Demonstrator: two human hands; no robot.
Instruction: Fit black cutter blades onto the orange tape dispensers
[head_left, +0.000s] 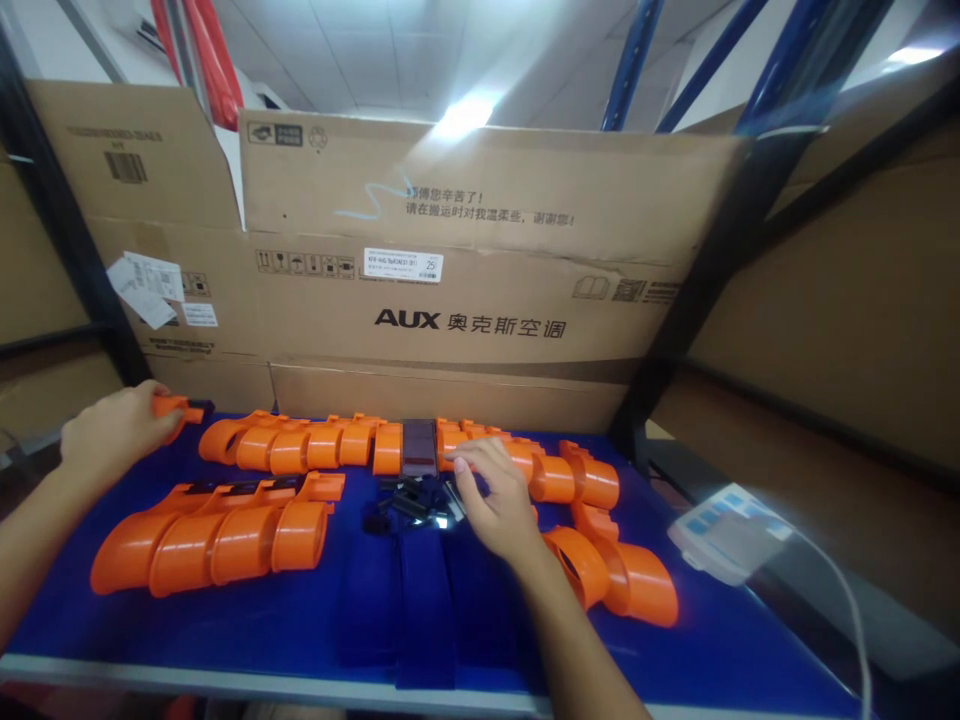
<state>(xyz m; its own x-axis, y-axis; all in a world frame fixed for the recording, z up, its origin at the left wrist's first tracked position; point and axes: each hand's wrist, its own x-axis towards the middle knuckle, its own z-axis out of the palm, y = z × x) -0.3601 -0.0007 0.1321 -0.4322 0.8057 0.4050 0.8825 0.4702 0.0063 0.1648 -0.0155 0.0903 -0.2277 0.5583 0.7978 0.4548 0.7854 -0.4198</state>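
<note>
At the far left of the blue table, my left hand [120, 432] is closed around an orange plastic ring part [178, 408] with a dark piece at its end. My right hand [496, 498] hovers right of centre, thumb apart from the forefinger, with nothing visible between them. Close to its fingertips are the back row of orange ring parts [536, 462] and a pile of small black pieces [412, 498]. A dark purplish rectangular block [419, 447] stands between the back row's two halves. The palm side of the right hand is hidden.
Front left lies a row of orange ring parts [244, 545] with black pieces on top; more orange rings [637, 585] lie front right. A white power strip [727, 530] with a cable sits at the right edge. Cardboard [465, 280] walls the back, between dark posts [675, 290].
</note>
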